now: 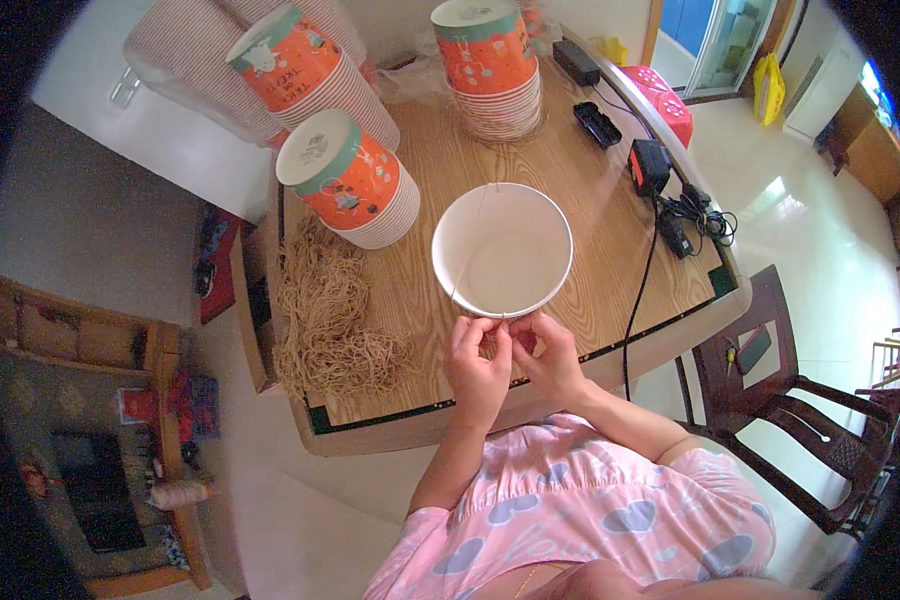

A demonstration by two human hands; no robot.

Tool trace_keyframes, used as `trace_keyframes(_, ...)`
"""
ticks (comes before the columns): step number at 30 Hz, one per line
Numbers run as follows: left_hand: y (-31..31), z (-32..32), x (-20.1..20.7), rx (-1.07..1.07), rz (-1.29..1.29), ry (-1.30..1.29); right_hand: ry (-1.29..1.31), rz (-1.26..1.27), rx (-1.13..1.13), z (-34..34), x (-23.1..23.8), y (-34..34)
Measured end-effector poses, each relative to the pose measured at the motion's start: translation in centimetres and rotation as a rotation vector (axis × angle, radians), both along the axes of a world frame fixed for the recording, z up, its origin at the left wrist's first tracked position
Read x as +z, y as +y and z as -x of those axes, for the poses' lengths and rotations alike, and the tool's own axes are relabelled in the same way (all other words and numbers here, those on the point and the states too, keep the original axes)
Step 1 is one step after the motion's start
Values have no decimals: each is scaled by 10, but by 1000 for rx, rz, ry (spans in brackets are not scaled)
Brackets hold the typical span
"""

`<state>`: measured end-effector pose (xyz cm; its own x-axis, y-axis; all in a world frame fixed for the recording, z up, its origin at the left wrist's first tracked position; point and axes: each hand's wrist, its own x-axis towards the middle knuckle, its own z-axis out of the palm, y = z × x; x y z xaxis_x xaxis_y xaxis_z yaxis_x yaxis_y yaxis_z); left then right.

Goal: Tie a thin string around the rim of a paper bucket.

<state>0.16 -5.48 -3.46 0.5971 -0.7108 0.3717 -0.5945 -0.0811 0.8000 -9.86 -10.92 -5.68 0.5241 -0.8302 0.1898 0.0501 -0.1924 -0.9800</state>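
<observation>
A white-lined paper bucket [518, 262] stands on the table right in front of me, its open mouth facing up. One thin string [457, 285] runs from its far rim down across the opening toward the near rim. At that near rim my left hand [477, 372] is closed in a pinch on the string. My right hand [552, 362] pinches close beside it, thumbs nearly touching. The fingers partly hide the string's end there. Left of the bucket lies a loose heap of tan strings [325, 325].
Stacks of orange and green paper buckets [355, 185] stand at the left and another stack [485, 60] at the back. Black adapters and cables [685, 220] lie along the right side of the wooden table [590, 310]. A dark chair [770, 400] stands at the right.
</observation>
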Motion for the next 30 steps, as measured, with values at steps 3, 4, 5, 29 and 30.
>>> trace_keyframes(3,-1,0,1,-11,2,20,38,32,-4,1,0,1)
trace_keyframes(4,-1,0,2,-14,2,41,38,32,-6,1,-1,1)
trace_keyframes(5,-1,0,2,-18,2,62,42,33,-4,1,-1,1)
trace_keyframes(29,9,-24,40,-22,363,-89,128,442,128,20,79,-39)
trace_keyframes(30,10,-25,45,-58,391,-127,147,647,97,12,94,-52)
